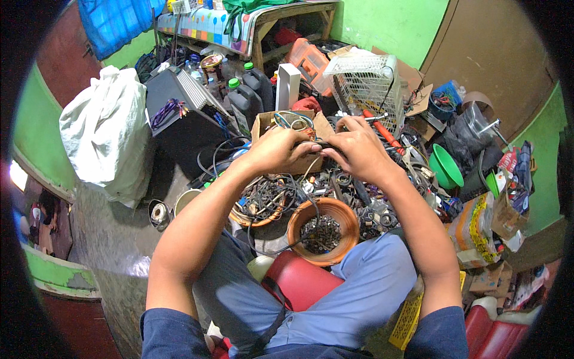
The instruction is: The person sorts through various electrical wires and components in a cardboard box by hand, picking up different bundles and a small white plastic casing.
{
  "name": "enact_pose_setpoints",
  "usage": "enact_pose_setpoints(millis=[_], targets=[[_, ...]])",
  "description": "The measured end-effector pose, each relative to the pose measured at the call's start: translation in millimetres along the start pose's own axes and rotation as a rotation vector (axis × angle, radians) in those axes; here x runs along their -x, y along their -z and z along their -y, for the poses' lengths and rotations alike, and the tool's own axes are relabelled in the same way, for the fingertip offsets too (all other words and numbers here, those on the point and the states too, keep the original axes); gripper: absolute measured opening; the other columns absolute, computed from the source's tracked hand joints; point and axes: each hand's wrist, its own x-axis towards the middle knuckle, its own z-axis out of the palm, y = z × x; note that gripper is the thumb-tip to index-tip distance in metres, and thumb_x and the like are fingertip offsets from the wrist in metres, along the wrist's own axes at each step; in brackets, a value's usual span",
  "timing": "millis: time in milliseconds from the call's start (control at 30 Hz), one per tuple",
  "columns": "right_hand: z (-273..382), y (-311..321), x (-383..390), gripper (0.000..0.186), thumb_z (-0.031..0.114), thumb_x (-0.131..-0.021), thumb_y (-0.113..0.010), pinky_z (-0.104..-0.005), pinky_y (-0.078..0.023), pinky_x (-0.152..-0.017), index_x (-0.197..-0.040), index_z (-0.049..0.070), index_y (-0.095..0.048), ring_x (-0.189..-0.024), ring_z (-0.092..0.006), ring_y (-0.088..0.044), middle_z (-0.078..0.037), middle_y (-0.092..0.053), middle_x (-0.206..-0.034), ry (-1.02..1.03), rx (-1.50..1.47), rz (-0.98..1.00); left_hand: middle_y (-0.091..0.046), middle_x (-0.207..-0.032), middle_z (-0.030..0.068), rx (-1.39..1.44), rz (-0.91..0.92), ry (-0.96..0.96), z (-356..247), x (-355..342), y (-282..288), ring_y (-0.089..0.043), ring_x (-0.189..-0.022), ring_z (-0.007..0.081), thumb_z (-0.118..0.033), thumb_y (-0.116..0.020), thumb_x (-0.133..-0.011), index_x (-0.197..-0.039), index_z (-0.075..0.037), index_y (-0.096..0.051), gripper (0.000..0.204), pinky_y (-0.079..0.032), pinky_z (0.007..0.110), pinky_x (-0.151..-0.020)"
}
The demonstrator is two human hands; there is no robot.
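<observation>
Black, rubbery-looking cable point(323, 143) spans the small gap between my two hands, held up in front of me, just on the near side of a cardboard box point(261, 127) with raised flaps. My left hand point(278, 147) and my right hand point(357, 145) are close together, each pinching the cable between thumb and curled fingers. I judge it light, bendy with some spring, hard to break and not very slippery; a thumb-and-finger hold on either side of the short middle span seems best. A dark loop of cord point(272, 253) hangs lower, crossing a clay-coloured pot point(293, 230) of small metal pieces point(321, 234); whether it joins the cable I cannot tell. The pot's rim could snag it. To the pot's left sit tangled wires point(267, 194) in a basin; farther off, a white wire cage point(365, 78) offers more edges to catch on. The easiest room for moving seems to be upward and back, above the red seat point(299, 280) between my legs
</observation>
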Motion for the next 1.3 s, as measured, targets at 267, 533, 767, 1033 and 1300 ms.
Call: enact_pose_setpoints(millis=[267,533,767,1033,1300], targets=[[1,-2,3,0.033,0.029,-0.092,-0.064,-0.0552,-0.053,-0.069,-0.113,0.004,-0.057,-0.081,-0.0456,-0.067,-0.024,-0.068,-0.090,-0.140,-0.227,0.129,-0.071,-0.096,0.0229,-0.051,-0.102,-0.007,-9,2,6,-0.070,-0.093,0.0362,-0.024,-0.060,-0.097,-0.114,-0.006,-0.072,0.028,-0.053,0.043,-0.084],[-4,-3,3,0.030,0.030,-0.097,-0.057,-0.0554,-0.052,-0.062,-0.109,0.003,-0.053,-0.073,-0.0460,-0.067,-0.025,-0.066,-0.074,-0.261,-0.083,0.119,-0.071,-0.105,0.0166,0.121,-0.463,-0.092,3,-5,-3,-0.070,-0.088,0.0246,-0.024,-0.072,-0.091,-0.116,-0.001,-0.067,0.035,-0.053,0.037,-0.084],[-22,-5,2,0.030,0.027,-0.100,-0.054,-0.0531,-0.048,-0.061,-0.090,-0.001,-0.059,-0.071,-0.0449,-0.065,-0.026,-0.063,-0.071,-0.737,-0.171,-0.331,-0.062,-0.078,0.0028,0.300,-0.432,0.071,22,-7,-1,-0.048,-0.070,0.0091,-0.028,-0.052,-0.104,-0.104,0.004,-0.066,0.034,-0.041,0.028,-0.063],[8,-11,-10,0.028,0.024,-0.100,-0.056,-0.0473,-0.044,-0.056,-0.089,-0.002,-0.061,-0.061,-0.0421,-0.063,-0.024,-0.061,-0.066,-0.683,-0.397,-0.489,-0.067,-0.073,0.0124,0.194,-0.703,0.216,20,-17,-25,-0.070,-0.075,0.0229,-0.023,-0.043,-0.106,-0.092,-0.002,-0.061,0.031,-0.051,0.041,-0.066],[43,-31,-20,0.016,0.020,-0.096,-0.060,-0.0519,-0.051,-0.058,-0.095,0.004,-0.062,-0.069,-0.0438,-0.066,-0.022,-0.065,-0.071,-0.431,-0.360,-0.395,-0.066,-0.081,0.0150,0.520,-0.667,0.217,33,-23,-29,-0.066,-0.077,0.0184,-0.021,-0.044,-0.104,-0.101,0.000,-0.059,0.027,-0.051,0.037,-0.067]])
